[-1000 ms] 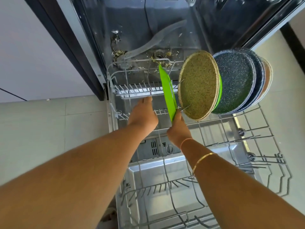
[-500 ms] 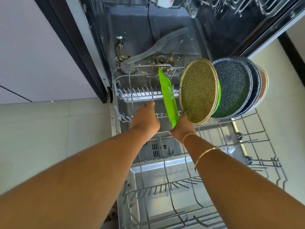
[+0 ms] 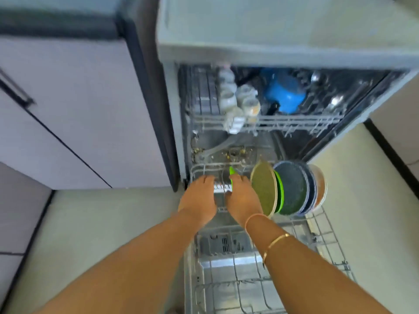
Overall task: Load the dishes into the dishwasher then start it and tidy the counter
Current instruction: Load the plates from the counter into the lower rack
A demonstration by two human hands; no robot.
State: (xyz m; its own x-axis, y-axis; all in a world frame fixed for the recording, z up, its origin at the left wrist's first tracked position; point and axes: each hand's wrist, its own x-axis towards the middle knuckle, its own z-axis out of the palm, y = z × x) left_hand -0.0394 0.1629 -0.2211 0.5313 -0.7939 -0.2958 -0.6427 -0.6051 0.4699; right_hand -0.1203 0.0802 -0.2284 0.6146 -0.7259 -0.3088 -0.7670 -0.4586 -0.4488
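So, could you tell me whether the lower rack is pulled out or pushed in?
Pulled out: the lower rack lies over the lowered door.

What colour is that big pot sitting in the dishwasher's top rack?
The pot is bright blue. The head view, the only one, shows it, slightly blurred.

I have one view only, from the camera on the person's head. It looks forward and steeply down at the open dishwasher (image 3: 272, 53), quite near. The pulled-out lower rack (image 3: 326, 240) runs to the bottom edge, both forearms (image 3: 140, 264) enter from below, and the wide lens bends the edges; the picture is blurred.
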